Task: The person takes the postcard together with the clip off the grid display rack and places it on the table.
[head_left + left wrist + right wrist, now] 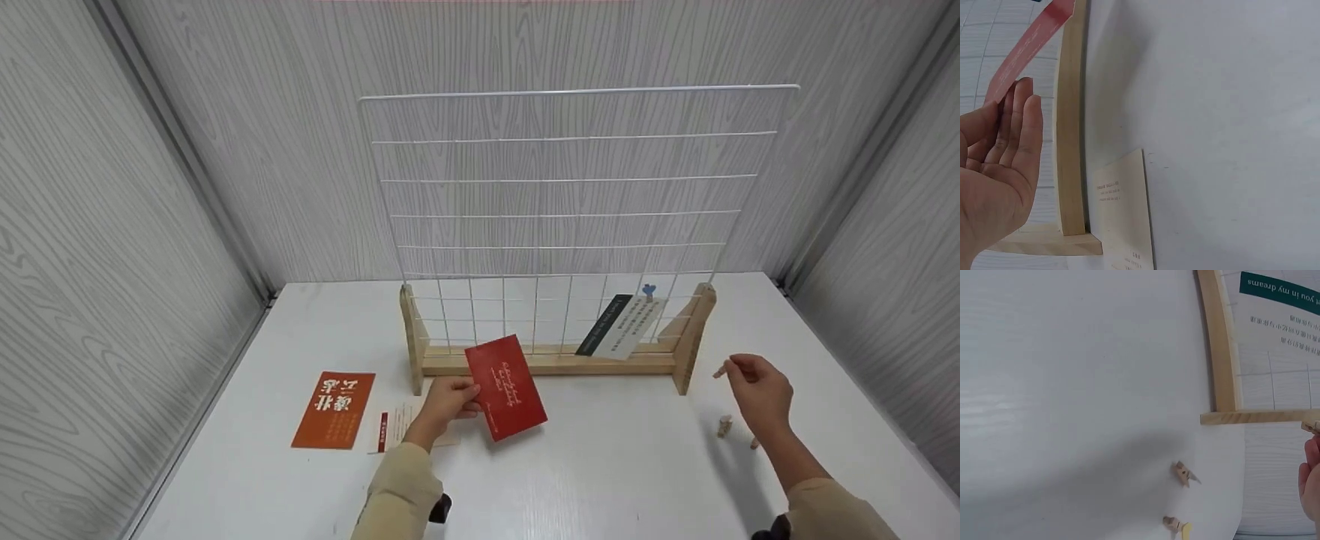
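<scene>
Between thumb and fingers, my left hand point(448, 403) pinches a red card point(507, 388) by its left edge, held above the table in front of the wire grid rack point(551, 274). The left wrist view shows the same red card point(1027, 48) from its side. My right hand point(761, 391) is raised to the right of the rack, holding a small wooden clothespin point(720, 370) at its fingertips. Only part of that hand point(1311, 481) shows in the right wrist view. A white card with a dark band point(619, 327) hangs tilted on the grid under a blue clip point(649, 289).
An orange card point(334, 410) lies at the left of the table, with a cream card point(1123, 214) beside it, partly behind my left arm. Wooden clothespins point(724, 426) lie below my right hand. The rack's wooden base point(551, 365) spans the table's middle.
</scene>
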`<state>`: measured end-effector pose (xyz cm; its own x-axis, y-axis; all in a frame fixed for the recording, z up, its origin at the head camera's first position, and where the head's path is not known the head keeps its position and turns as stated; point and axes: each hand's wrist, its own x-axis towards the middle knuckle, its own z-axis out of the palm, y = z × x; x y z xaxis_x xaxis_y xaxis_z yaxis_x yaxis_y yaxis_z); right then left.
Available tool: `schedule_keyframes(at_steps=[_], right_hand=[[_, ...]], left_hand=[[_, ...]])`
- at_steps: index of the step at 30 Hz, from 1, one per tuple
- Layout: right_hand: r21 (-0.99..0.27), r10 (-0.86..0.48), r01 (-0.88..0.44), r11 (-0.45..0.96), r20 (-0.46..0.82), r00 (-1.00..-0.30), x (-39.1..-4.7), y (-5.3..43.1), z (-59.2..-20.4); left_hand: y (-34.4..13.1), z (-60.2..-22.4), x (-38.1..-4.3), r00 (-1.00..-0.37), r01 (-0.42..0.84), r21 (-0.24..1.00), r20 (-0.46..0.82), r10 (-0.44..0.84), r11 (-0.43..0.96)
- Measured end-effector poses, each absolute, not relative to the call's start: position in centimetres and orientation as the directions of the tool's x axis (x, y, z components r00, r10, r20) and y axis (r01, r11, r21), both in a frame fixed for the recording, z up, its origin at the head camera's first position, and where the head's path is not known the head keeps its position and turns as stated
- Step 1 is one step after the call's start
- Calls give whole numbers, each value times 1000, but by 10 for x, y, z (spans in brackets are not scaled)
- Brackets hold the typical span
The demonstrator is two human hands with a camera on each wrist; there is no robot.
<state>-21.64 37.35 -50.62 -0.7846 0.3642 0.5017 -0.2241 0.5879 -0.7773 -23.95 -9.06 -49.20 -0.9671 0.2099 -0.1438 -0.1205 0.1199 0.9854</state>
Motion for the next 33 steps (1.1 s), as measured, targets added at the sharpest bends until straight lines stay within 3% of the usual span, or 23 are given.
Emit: schedule_keyframes(at_steps=[7,12,22,28,33], right_hand=[[-776,413,-117,619,449,-793,-218,427,-555],[-718,493,65,693,406,-770,-215,444,-576],[-662,358,132,738,217,-908,-187,436,-554],[-671,319,158,725,123,-940,-162,397,-507],[-660,295,172,731,79,-952,-162,398,-510]], left_hand=[[-91,-501,-241,-965,-158,983,-174,197,95],[-92,-505,-240,-962,-178,981,-190,196,75],[-93,-513,-239,-962,-199,974,-215,167,109],[-92,-517,-239,-954,-237,958,-260,148,160],[-92,-517,-238,-943,-276,941,-304,133,195]])
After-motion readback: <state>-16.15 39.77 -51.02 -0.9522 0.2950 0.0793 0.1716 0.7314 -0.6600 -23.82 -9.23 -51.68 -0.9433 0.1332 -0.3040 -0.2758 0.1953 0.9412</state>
